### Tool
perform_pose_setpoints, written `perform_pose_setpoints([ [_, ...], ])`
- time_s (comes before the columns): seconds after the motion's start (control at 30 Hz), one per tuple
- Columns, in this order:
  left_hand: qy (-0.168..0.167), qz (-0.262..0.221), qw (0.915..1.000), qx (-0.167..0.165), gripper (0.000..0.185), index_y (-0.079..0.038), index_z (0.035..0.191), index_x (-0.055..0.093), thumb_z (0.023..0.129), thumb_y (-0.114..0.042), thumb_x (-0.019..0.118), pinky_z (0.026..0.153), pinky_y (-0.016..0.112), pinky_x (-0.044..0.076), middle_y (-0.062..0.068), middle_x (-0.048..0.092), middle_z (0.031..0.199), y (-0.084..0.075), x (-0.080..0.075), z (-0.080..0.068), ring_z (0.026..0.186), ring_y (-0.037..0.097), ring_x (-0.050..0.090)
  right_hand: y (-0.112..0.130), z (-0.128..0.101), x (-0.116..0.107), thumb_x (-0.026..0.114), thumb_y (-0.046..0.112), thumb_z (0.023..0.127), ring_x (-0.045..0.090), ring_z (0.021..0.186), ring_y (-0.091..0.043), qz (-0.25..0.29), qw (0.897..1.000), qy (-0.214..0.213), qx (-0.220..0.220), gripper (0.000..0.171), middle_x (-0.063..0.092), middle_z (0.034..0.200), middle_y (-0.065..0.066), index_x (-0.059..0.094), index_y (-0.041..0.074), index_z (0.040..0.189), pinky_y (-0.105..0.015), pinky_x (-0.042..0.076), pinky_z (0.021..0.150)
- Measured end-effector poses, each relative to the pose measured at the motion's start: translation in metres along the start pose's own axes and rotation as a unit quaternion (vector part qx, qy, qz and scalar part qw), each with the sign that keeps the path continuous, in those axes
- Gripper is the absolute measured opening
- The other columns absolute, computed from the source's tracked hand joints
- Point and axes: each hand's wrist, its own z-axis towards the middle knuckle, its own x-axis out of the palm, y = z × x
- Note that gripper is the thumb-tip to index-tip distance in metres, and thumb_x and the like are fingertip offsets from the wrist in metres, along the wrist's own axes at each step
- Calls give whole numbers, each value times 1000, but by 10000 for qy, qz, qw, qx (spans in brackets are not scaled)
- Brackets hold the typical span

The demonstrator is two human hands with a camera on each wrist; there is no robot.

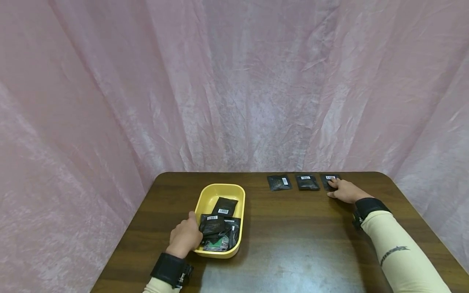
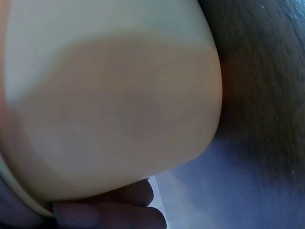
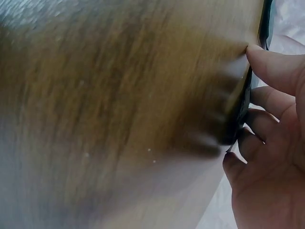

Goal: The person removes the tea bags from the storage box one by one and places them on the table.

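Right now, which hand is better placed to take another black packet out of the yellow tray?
Probably the left hand: it rests at the yellow tray beside the packets. The right hand is far across.

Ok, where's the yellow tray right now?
In the head view, the yellow tray sits on the left part of the wooden table, holding black packets, with the left hand gripping its near-left edge.

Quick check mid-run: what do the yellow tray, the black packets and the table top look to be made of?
Yellow tray: likely plastic, smooth and matte, with rounded moulded corners. Black packets, such as the one under the right hand at: probably foil or plastic film, thin, flat, slightly glossy, with white barcode labels. Table: dark wood or wood-grain laminate; streaky grain and a dull sheen show, which one I cannot tell.
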Motion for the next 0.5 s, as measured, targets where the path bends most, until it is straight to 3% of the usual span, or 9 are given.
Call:
perform_pose_setpoints([
  [0.5, -65, 15, 9999, 111, 56, 4, 138, 48, 90, -11, 73, 68, 48, 51, 18, 68, 96, -3, 1, -3, 78, 30, 63, -7, -7, 0, 66, 29, 102, 14, 153, -67, 157, 9998, -10, 122, 74, 24, 163, -44, 38, -14, 155, -77, 22, 121],
])
